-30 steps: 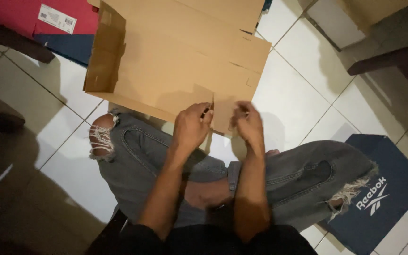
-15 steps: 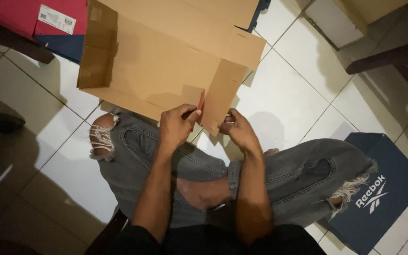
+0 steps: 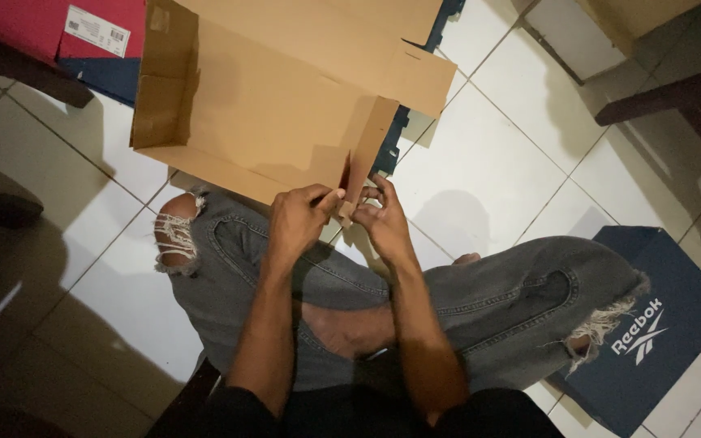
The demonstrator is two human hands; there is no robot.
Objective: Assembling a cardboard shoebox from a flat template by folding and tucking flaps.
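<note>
Raised further since the earlier frame, the end flap of the brown cardboard box now stands upright at the near right corner. Its lower edge is pinched by the closed fingers of the left hand and right hand. The box is propped against grey ripped jeans on white floor tiles, near a dark blue box lid.
</note>
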